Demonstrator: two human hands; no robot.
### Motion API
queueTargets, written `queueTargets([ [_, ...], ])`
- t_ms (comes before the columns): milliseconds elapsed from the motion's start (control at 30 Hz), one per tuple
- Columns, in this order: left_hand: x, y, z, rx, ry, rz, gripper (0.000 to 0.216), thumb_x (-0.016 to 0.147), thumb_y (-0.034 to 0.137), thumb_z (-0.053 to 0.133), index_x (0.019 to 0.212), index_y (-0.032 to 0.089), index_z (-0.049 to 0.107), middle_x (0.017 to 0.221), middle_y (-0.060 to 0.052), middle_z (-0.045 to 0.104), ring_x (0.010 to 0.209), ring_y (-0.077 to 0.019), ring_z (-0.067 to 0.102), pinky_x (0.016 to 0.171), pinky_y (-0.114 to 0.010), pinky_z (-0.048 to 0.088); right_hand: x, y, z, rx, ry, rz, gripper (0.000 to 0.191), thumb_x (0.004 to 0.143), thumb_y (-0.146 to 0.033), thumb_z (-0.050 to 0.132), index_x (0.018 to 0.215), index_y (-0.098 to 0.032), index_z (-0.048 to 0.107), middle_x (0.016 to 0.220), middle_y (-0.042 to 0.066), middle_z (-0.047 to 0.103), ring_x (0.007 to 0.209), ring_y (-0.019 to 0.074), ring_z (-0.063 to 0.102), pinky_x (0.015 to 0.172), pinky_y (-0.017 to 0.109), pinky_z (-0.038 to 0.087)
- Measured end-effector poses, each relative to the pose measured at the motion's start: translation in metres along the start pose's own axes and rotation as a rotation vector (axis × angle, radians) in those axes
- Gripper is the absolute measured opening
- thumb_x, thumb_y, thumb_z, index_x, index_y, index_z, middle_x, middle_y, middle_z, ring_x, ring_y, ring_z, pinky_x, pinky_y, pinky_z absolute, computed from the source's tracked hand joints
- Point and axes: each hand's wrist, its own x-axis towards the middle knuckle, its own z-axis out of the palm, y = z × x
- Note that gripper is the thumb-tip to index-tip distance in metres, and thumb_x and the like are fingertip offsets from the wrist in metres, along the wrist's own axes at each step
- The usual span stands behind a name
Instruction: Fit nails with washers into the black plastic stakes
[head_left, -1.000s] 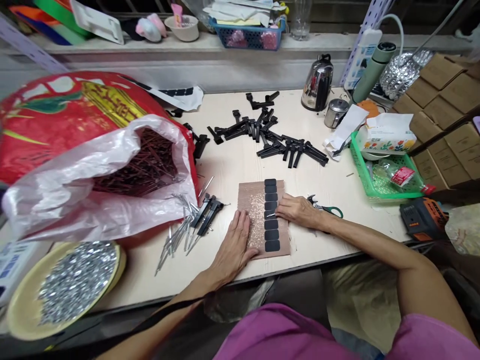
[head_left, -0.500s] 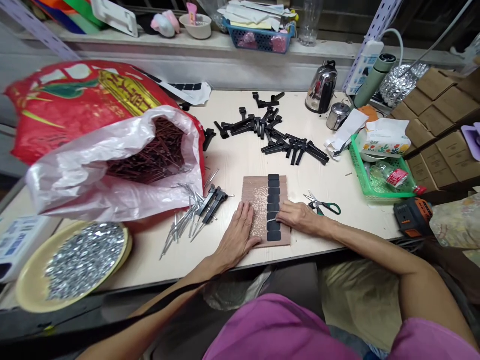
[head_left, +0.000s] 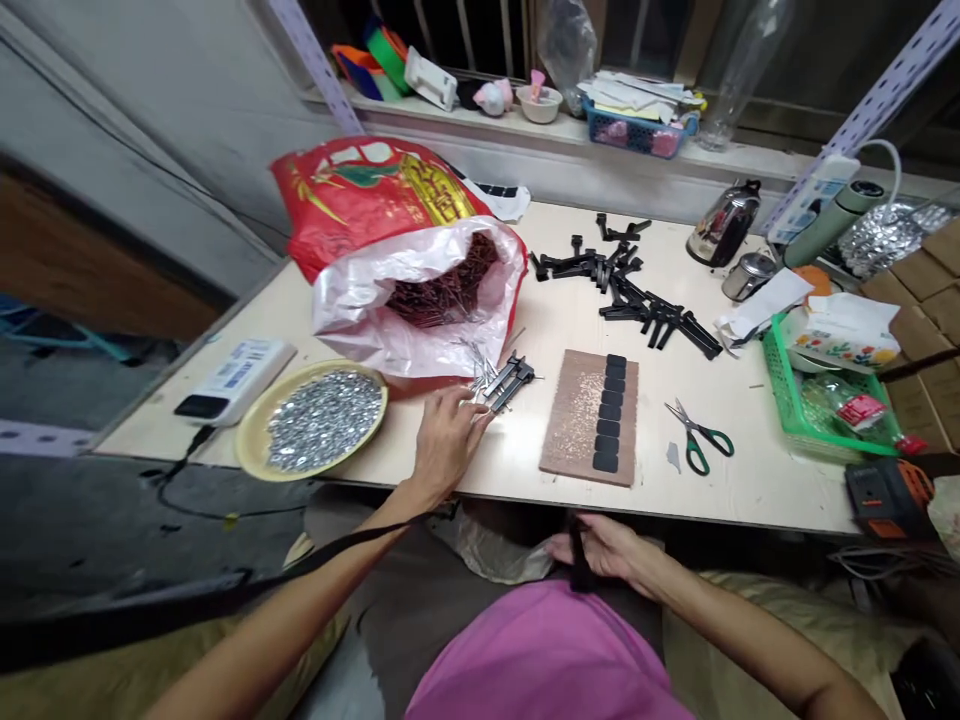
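My left hand [head_left: 445, 440] rests on the table edge, its fingers reaching into a small pile of metal pins [head_left: 480, 378] and black clips [head_left: 510, 380]; the fingertips curl around some pins. My right hand [head_left: 600, 550] is below the table edge near my lap, closed on a narrow black strip [head_left: 577, 555]. On the table between the hands lies a brown board [head_left: 581, 425] with a column of black pads [head_left: 609, 425].
A red bag [head_left: 360, 195] with a clear liner full of dark pins sits behind the left hand. A yellow plate [head_left: 251, 445] of small metal parts is left. Scissors [head_left: 697, 440], loose black clips [head_left: 637, 295], a kettle [head_left: 724, 235] and a green basket [head_left: 787, 410] lie right.
Both hands left the brown board. The left moved left to the pin pile; the right dropped below the table edge holding a black strip. The view swung left and back.
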Motion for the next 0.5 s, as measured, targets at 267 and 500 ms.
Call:
queueTargets([
  [267,-0.006,-0.013,-0.018,0.086,0.004,-0.090,0.028,0.091,0.031,0.045,0.085,0.017,0.068,0.088,-0.012,0.061,0.085,-0.0273,0.051,0.077,-0.041,0.045,-0.028,0.010,0.028,-0.642,-0.189,-0.497,0.035,0.082,-0.046,0.065,0.101,-0.017,0.064,0.086,0.005,0.066,0.075,0.0147,0.066,0.075,0.031,0.054],
  [500,-0.013,-0.082,-0.064,0.269,0.110,-0.322,0.028,0.089,0.030,0.043,0.088,0.019,0.069,0.088,-0.011,0.063,0.086,-0.0288,0.052,0.076,-0.042,0.044,0.016,-0.100,0.095,-1.910,0.085,-1.744,0.025,0.094,-0.013,0.044,0.104,-0.017,0.067,0.105,0.012,0.067,0.097,0.0239,0.056,0.079,0.037,0.046],
])
